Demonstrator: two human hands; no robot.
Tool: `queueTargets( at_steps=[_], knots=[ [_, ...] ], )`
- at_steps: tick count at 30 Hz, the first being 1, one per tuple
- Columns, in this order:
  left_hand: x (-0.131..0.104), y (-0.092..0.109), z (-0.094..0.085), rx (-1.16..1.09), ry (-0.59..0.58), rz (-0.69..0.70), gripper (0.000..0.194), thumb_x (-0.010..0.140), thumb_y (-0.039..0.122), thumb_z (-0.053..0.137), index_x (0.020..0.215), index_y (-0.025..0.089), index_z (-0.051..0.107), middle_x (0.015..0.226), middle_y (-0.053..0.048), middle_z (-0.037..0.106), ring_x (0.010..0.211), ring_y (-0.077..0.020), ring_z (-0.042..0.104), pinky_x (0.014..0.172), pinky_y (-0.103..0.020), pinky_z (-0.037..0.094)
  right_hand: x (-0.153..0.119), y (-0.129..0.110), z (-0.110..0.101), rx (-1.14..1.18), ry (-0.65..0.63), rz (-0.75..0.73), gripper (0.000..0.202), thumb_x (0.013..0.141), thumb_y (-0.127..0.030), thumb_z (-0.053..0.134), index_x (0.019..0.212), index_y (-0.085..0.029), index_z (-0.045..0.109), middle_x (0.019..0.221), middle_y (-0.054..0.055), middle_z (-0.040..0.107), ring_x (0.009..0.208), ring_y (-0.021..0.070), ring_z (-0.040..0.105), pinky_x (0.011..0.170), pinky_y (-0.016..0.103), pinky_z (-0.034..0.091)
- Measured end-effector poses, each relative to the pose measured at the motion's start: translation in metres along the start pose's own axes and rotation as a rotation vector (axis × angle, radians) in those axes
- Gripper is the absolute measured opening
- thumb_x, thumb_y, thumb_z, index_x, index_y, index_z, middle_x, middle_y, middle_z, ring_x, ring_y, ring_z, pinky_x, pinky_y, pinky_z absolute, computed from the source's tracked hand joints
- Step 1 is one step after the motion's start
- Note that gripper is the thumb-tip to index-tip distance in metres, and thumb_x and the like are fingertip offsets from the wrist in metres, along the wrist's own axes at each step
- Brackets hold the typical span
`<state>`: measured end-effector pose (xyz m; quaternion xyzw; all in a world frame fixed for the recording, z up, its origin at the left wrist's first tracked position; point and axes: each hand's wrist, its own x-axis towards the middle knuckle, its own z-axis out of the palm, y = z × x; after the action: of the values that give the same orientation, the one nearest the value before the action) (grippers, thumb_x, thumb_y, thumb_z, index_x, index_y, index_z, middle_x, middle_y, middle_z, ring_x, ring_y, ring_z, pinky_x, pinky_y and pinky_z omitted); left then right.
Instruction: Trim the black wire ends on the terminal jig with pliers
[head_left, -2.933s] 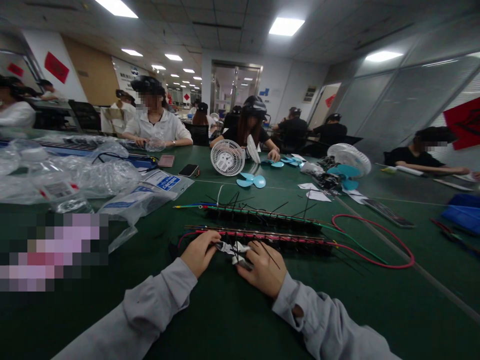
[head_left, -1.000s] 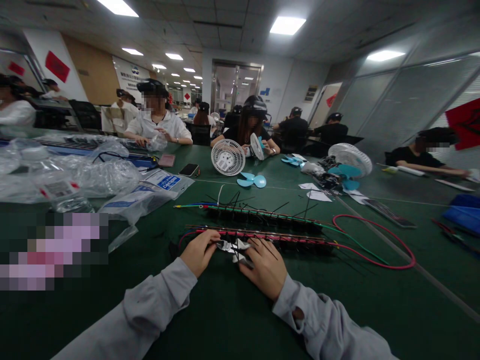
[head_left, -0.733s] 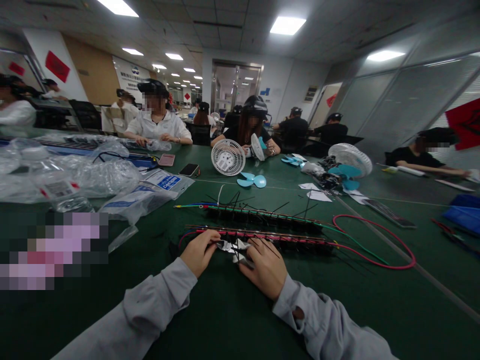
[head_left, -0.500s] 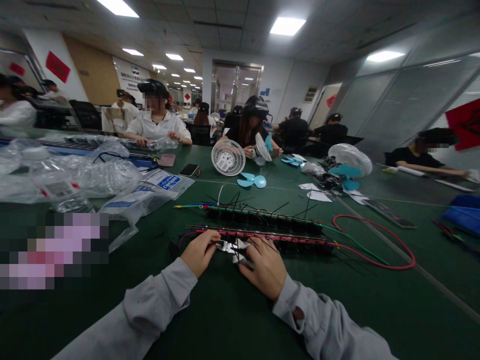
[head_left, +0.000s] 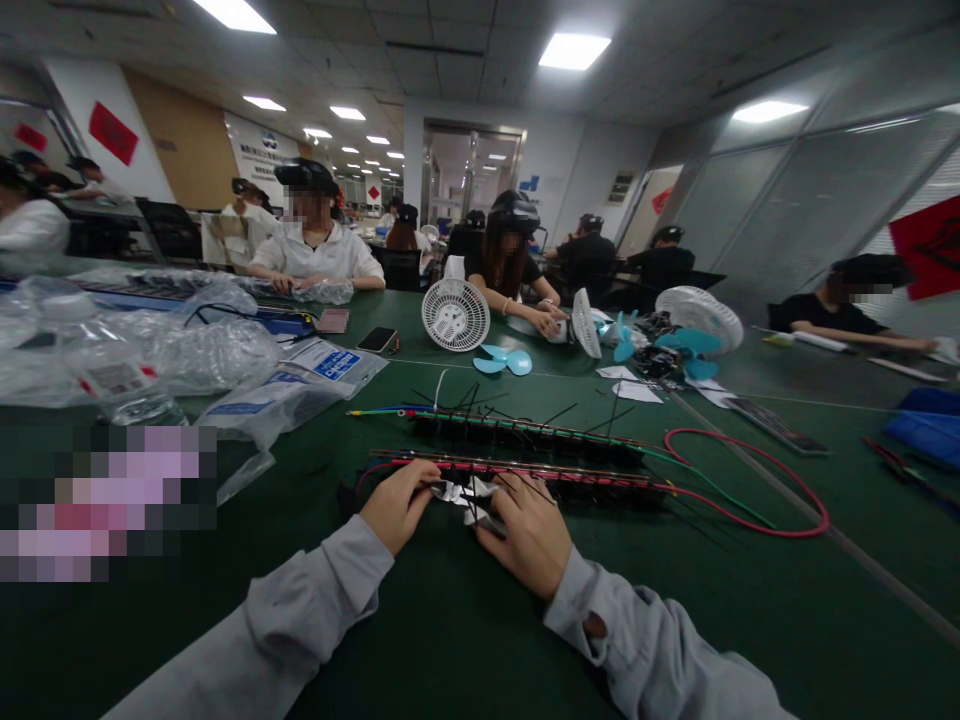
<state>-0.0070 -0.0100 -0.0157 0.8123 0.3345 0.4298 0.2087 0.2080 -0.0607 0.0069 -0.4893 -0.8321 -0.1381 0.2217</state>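
Observation:
In the head view my left hand (head_left: 400, 508) is closed, its thumb and forefinger pinching the left end of a crumpled white-silver strip (head_left: 454, 492). My right hand (head_left: 531, 532) is closed on the right part of the same strip, fingers bent over it. The strip lies against the near edge of a black wire bundle (head_left: 600, 487) with red wires and dark ties. Just behind it runs a second wire bundle (head_left: 525, 432) with green wires, thin black ties sticking up from it. My fingers hide part of the near bundle and the strip.
A red cable (head_left: 823, 505) loops out at the right. Blue fan blades (head_left: 504, 361), a white fan grille (head_left: 455, 316) and a phone (head_left: 378, 340) lie beyond the bundles. Clear plastic bags (head_left: 225, 345) cover the left. Across the table a co-worker (head_left: 517, 280) handles fan parts.
My hands and the strip stay practically still. Across the table, the co-worker has lowered a fan and shifted it to the right, with both hands now near the tabletop.

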Motion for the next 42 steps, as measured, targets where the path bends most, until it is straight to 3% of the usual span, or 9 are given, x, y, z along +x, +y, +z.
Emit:
queueTargets(
  at_steps=[28, 36, 42],
  knots=[
    [-0.0007, -0.0032, 0.001, -0.002, -0.003, -0.001, 0.024, 0.08, 0.005, 0.045, 0.099, 0.017, 0.052, 0.092, -0.006, 0.063, 0.087, -0.0173, 0.062, 0.08, -0.032, 0.053, -0.0025, 0.001, 0.0045, -0.016, 0.002, 0.004, 0.019, 0.074, -0.033, 0.06, 0.085, -0.019, 0.053, 0.105, 0.01, 0.057, 0.097, 0.025, 0.051, 0.084, 0.04, 0.04],
    [-0.0008, -0.0028, 0.0007, -0.003, -0.011, -0.011, 0.022, 0.08, 0.005, 0.045, 0.098, 0.017, 0.052, 0.092, -0.005, 0.063, 0.086, -0.017, 0.063, 0.08, -0.032, 0.052, -0.0027, 0.0008, 0.0074, 0.008, 0.053, 0.039, 0.047, 0.072, -0.035, 0.058, 0.112, -0.014, 0.044, 0.103, 0.014, 0.057, 0.096, 0.0266, 0.053, 0.082, 0.041, 0.042],
    [-0.0006, -0.003, 0.0009, -0.001, -0.014, -0.001, 0.022, 0.081, 0.005, 0.045, 0.098, 0.017, 0.052, 0.091, -0.005, 0.062, 0.086, -0.0165, 0.062, 0.08, -0.031, 0.052, 0.0001, -0.002, 0.0036, -0.069, -0.029, 0.066, 0.045, 0.071, -0.04, 0.06, 0.107, -0.014, 0.05, 0.099, 0.011, 0.056, 0.089, 0.0248, 0.052, 0.077, 0.038, 0.042]
  ],
)
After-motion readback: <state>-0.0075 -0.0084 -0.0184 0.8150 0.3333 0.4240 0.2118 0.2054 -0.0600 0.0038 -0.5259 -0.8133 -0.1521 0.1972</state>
